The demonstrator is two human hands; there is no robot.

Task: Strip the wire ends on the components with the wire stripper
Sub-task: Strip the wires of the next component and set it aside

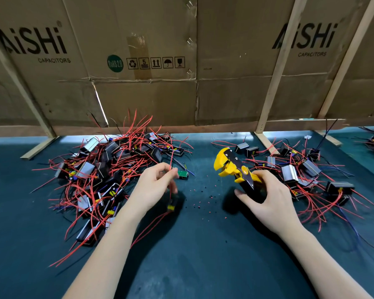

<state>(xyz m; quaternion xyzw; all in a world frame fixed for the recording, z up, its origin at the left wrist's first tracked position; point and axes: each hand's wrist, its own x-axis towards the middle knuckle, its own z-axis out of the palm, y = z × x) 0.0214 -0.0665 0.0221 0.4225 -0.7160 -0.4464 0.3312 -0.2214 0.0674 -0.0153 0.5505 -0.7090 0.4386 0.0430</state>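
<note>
My left hand (pixel 154 187) pinches a red wire (pixel 170 162) that rises from a small black component (pixel 172 204) hanging under the hand. My right hand (pixel 266 199) grips the black handles of a yellow and black wire stripper (pixel 232 165), its jaws pointing up and left, apart from the wire. A big heap of black components with red wires (pixel 108 169) lies to the left. A smaller heap of the same components (pixel 300 173) lies to the right of the stripper.
The dark green table mat (pixel 203 244) carries scattered bits of red and black insulation (pixel 203 197) between my hands. A green circuit board (pixel 183 174) lies beyond my left hand. A cardboard wall (pixel 181 61) on wooden struts closes the back.
</note>
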